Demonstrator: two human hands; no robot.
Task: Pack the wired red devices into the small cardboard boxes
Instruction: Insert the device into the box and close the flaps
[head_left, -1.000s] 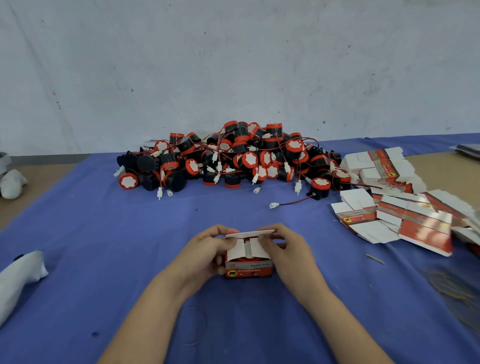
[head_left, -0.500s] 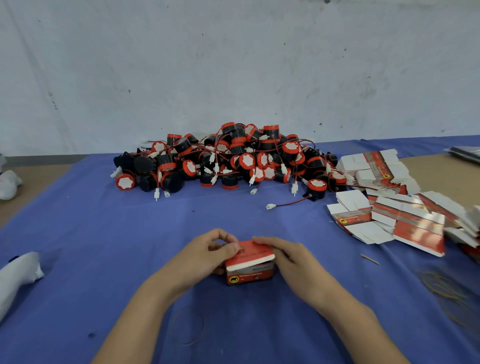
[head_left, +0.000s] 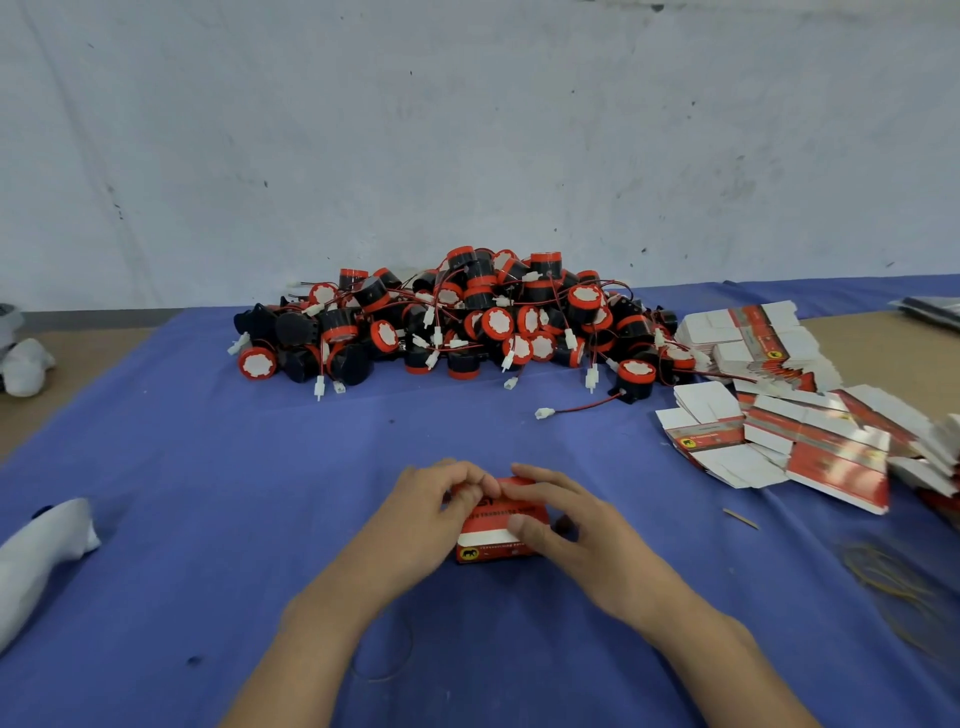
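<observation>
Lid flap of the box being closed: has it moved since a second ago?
Yes. The lid flap has folded down flat onto the small cardboard box, which stays put on the blue cloth, gripped by the left hand and right hand.

A tan table (head_left: 78, 358) lies under a wide blue cloth (head_left: 208, 467); far centre on the cloth sits a heap of round red-and-black wired devices (head_left: 467, 322); at the right, a spread of flattened red-and-white cardboard boxes (head_left: 810, 431); near centre, one small red cardboard box (head_left: 493, 545); near left, a white fabric bundle (head_left: 41, 551); near right, thin yellowish rubber bands (head_left: 893, 582).
</observation>
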